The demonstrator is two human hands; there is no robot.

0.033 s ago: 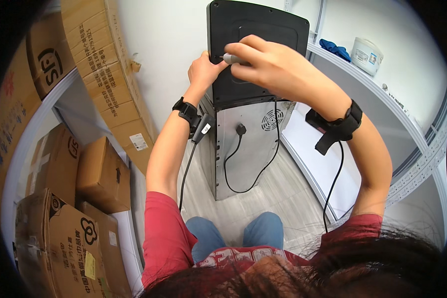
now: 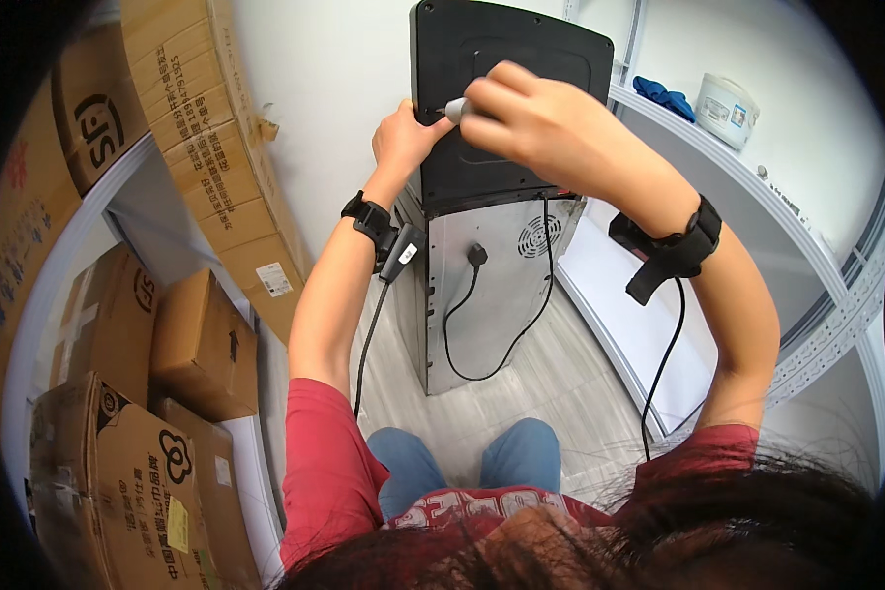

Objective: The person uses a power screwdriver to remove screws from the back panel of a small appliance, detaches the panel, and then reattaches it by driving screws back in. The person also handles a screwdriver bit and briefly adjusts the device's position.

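A tall appliance stands in front of me, with a black plastic back panel (image 2: 521, 49) above a grey metal lower panel (image 2: 492, 295). My right hand (image 2: 526, 113) is closed around the grey handle of a screwdriver (image 2: 457, 110). Its thin shaft points left, toward the left part of the black panel; whether the tip sits in a screw is too small to tell. My left hand (image 2: 403, 143) grips the panel's left edge, thumb lying on the face just below the screwdriver's tip, some fingers hidden.
A black power cord (image 2: 452, 344) loops over the metal panel beside a round vent (image 2: 539, 238). Cardboard boxes (image 2: 206, 344) fill the left shelves, and a tall carton (image 2: 206, 128) leans there. On the right shelf are a white tub (image 2: 726, 110) and blue cloth (image 2: 664, 98). Cables hang from both wrist straps.
My right hand has turned slightly and shifted a little to the right on the screwdriver handle. My left hand keeps its place at the panel edge.
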